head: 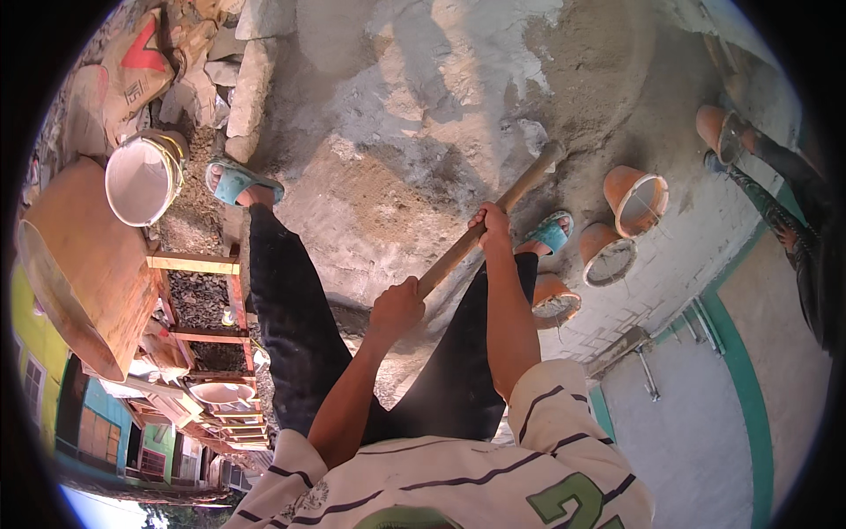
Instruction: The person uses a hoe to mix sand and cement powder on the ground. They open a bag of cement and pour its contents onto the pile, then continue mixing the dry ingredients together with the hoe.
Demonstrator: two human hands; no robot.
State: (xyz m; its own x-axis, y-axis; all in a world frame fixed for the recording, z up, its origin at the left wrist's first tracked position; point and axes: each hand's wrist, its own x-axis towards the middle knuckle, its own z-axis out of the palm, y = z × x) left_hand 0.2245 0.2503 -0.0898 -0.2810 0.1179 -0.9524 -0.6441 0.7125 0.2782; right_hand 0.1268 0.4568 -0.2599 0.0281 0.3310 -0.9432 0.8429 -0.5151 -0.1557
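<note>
A long wooden tool handle (456, 254) runs slantwise between my legs. Nearer my body, my left hand (398, 305) is closed around its lower end; farther along, my right hand (490, 225) grips the shaft. The far end lies by a pale lump at the edge of a grey, powdery heap of cement and sand (423, 132); the tool's head is hidden or buried there. My feet, in teal slide sandals, stand apart on either side of the brown mix.
Several orange buckets (636, 202) stand right, beside a block wall; a person (786, 231) is beyond them with another bucket. Left are a white bucket (142, 178), a large curved sheet (92, 264), a wooden ladder-like frame (193, 262), cement bags (135, 73) and rubble.
</note>
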